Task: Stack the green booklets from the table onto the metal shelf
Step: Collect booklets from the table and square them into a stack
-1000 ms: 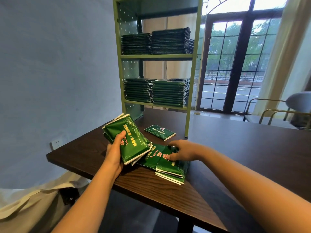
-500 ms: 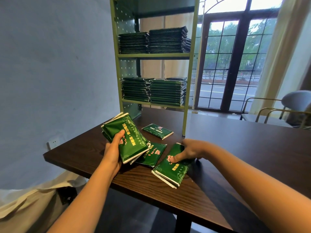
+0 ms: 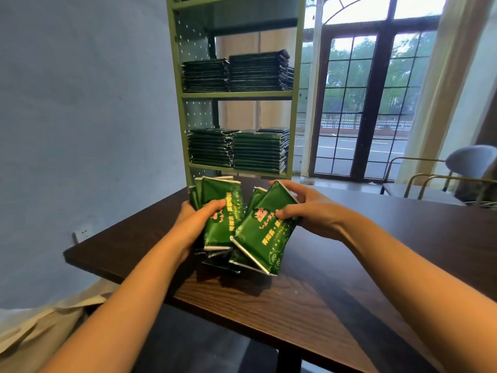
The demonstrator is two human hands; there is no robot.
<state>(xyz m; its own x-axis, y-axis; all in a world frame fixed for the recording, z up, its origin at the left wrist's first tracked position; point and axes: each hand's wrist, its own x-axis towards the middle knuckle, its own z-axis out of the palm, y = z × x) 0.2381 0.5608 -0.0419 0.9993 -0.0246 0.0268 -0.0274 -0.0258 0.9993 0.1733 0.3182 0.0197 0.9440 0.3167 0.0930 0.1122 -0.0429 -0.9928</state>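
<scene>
The left hand (image 3: 193, 224) grips a sheaf of green booklets (image 3: 223, 211); the right hand (image 3: 309, 211) pinches a second sheaf (image 3: 263, 238) just beside it, over the counter (image 3: 349, 292), with the metal shelf (image 3: 236, 95) beyond both. They look light, glossy and floppy, so likely best clamped mid-stack

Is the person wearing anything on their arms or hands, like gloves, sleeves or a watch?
No. The left hand and the right hand are bare, with no gloves. The left forearm and the right forearm show no sleeves, and no watch or bracelet at the wrists. No rings show on the visible fingers.
</scene>
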